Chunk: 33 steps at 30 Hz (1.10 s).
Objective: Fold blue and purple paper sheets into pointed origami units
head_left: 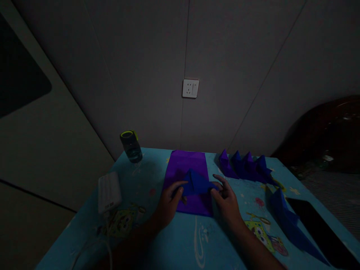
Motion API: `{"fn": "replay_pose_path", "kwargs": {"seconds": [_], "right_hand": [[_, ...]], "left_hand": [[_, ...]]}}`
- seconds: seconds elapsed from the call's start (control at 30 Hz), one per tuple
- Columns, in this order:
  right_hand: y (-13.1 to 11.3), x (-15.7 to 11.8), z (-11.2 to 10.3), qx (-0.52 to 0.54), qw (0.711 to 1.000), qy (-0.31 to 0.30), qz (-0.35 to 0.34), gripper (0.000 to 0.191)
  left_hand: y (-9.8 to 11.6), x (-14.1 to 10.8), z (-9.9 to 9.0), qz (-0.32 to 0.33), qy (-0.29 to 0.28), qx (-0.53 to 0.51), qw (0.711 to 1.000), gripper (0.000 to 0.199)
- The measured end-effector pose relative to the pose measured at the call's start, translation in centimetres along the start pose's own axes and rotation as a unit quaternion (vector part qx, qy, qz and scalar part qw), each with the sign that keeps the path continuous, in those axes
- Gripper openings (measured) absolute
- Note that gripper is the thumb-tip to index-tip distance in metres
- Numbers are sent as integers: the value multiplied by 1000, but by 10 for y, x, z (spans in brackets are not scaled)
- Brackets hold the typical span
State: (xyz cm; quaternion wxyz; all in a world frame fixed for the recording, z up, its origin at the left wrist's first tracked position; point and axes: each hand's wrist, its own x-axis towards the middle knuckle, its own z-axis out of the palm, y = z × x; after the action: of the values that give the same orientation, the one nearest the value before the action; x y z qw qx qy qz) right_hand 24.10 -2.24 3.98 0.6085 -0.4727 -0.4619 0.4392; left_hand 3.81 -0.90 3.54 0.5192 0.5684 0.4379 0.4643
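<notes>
A partly folded piece of blue origami paper (199, 183) is held between my two hands, above a purple sheet of paper (187, 162). My left hand (170, 198) pinches its left edge between thumb and fingers. At the right corner, the thumb and index finger of my right hand (225, 195) grip the paper, with another finger raised. Folded blue and purple paper boats (247, 167) stand in a row at the back right. A larger blue paper boat (291, 221) lies nearer, right of my right hand.
On the light-blue cartoon tablecloth (157, 232), a bottle (131, 146) stands at the back left. A white power bank (109, 192) with a cable (108, 236) lies at left. A dark flat object (320, 228) rests along the right edge. Behind is a wall with a socket (190, 88).
</notes>
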Motion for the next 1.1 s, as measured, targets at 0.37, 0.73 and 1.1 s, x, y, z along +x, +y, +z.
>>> {"fn": "replay_pose_path", "kwargs": {"seconds": [0.37,0.73,1.1], "right_hand": [[13,-21,14,-161,979,-108,-57,44],[19,-15,2,-289,917,-107,-254,39],[-1,-13,-6,-243,910,-138,-307,39]], "left_hand": [[1,-9,1,84,-91,107,987,60],[-2,-6,5,-69,-11,-18,997,38],[-1,-9,7,-158,-179,-408,881,33]]}}
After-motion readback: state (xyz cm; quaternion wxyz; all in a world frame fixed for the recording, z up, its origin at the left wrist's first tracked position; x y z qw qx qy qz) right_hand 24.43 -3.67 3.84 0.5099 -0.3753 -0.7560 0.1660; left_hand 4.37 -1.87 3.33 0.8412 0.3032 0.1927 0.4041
